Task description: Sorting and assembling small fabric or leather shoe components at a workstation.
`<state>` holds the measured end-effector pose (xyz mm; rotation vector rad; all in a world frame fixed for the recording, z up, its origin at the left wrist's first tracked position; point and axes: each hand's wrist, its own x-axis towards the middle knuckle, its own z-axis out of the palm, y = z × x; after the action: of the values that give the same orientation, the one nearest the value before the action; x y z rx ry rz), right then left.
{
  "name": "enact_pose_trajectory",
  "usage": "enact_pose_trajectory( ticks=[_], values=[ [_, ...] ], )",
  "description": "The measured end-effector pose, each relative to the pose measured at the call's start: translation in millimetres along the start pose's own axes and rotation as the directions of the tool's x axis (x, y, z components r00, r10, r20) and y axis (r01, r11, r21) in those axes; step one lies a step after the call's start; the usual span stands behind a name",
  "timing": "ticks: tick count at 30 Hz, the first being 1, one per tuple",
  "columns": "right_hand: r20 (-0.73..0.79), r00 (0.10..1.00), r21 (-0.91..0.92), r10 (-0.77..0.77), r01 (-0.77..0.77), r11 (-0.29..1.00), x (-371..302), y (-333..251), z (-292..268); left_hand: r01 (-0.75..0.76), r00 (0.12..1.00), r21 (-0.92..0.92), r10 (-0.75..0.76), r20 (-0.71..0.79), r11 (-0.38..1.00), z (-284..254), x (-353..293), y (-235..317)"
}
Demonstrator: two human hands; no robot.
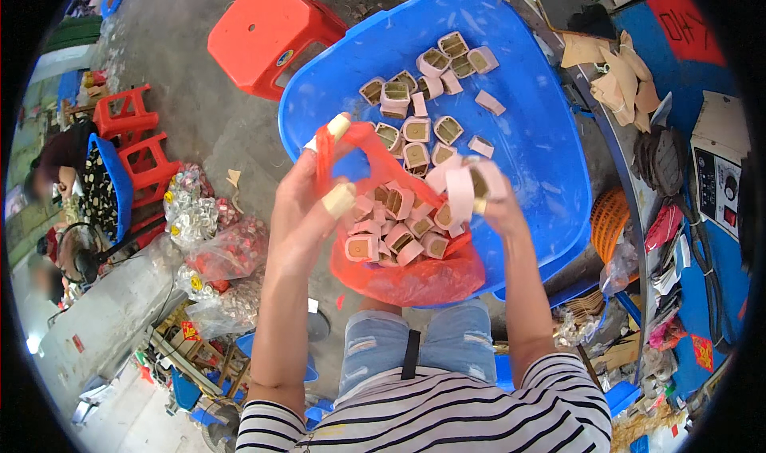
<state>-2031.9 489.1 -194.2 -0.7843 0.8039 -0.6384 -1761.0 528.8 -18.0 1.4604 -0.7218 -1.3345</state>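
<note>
While left fingers (339, 200) pinch red bag (415, 281), pink pieces (395, 225) just beside

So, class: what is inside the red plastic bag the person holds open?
The red plastic bag holds small pink box-like pieces with tan centres, piled together. Any lower layers are hidden by the top ones and the bag's wall.

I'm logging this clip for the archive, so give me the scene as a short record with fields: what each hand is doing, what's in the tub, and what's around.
Left hand: holds up the rim of a red plastic bag, fingertips taped.
Right hand: grips a few small pink boxes over the bag's mouth.
Bag contents: many small pink boxes with tan insides.
Blue tub: more of the same boxes, scattered loose.
Nearby: red stool beyond the tub; clear bags of small parts at left.
</note>
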Motion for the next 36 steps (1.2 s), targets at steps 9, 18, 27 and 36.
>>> enact_pose_trajectory(
  ticks=[9, 18, 27, 36],
  values=[
    [0.198, 0.97, -0.611, 0.143, 0.008, 0.792, -6.3, 27.9, 92.9, 0.064, 0.996, -0.174, -0.054, 0.064, 0.983, 3.0, 7.7, 5.8],
    [-0.286, 0.785, -0.954, -0.55, -0.179, 0.24, 60.2, 45.8, -17.8, -0.021, 1.0, -0.049, 0.021, 0.003, 0.999, -18.0, -9.7, -3.9],
    [-0.149, 0.944, 0.027, 0.293, -0.292, 0.956, 16.8, 55.4, -0.5, -0.056, 0.998, -0.004, 0.056, 0.019, 0.998, -14.1, -13.6, 0.3],
    [-0.529, 0.839, -0.261, 0.126, -0.303, 0.917, -69.5, 103.6, -12.5, -0.076, 0.995, -0.032, 0.077, 0.063, 0.997, -50.5, -51.1, 6.0]
  ],
)
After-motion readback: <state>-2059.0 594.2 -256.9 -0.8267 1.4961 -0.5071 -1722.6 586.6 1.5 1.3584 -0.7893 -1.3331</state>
